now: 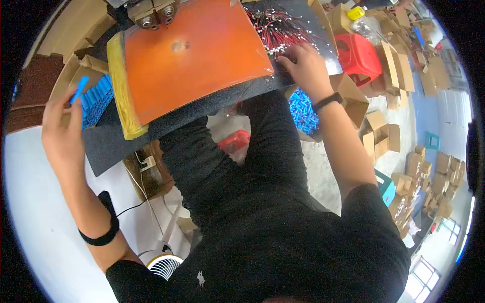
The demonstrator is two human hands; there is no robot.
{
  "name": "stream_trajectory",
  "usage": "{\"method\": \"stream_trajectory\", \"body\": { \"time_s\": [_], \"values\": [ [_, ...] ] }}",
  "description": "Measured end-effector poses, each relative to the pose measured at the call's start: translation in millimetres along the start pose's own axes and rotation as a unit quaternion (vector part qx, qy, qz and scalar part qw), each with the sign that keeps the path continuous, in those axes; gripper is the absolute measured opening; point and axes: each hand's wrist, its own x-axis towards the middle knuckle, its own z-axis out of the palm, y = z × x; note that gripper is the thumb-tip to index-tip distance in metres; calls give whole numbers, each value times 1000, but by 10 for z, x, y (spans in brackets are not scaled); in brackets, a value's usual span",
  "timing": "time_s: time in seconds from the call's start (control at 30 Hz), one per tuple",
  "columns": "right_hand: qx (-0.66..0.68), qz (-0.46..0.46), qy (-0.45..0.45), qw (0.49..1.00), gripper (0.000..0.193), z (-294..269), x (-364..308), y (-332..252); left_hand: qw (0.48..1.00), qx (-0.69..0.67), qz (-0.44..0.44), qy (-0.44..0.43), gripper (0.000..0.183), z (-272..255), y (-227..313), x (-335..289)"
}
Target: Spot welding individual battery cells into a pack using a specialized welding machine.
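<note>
At the left, my left hand [63, 123] pinches a blue cylindrical battery cell [80, 89] between thumb and fingers, just above an open carton. Rows of similar blue cells [96, 103] stand in that carton. My right hand [305, 70] rests at the near edge of a pile of red and black wires [283, 31] with white ends, on the dark tabletop. Its thumb is apart from the fingers, and no wire shows in its grasp; the fingertips are partly hidden. Between the hands lies an orange mat [197, 55], with yellow wrapping [123, 91] along its left edge.
A metal machine head [154, 15] overhangs the mat's far side. Below the table's right end, a box holds many blue cells [303, 113]. A red plastic stool [357, 58] and open cartons [381, 134] stand to the right. A fan [164, 265] is at lower left.
</note>
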Motion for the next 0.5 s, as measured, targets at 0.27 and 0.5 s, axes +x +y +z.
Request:
{"method": "stream_trajectory", "body": {
  "time_s": [0.27,0.5],
  "values": [
    [-21,50,-32,998,20,-170,44,-46,981,-117,148,-42,18,381,785,-74],
    [-2,26,9,1000,24,-479,55,15,970,-125,109,-177,32,554,938,-29]
  ]
}}
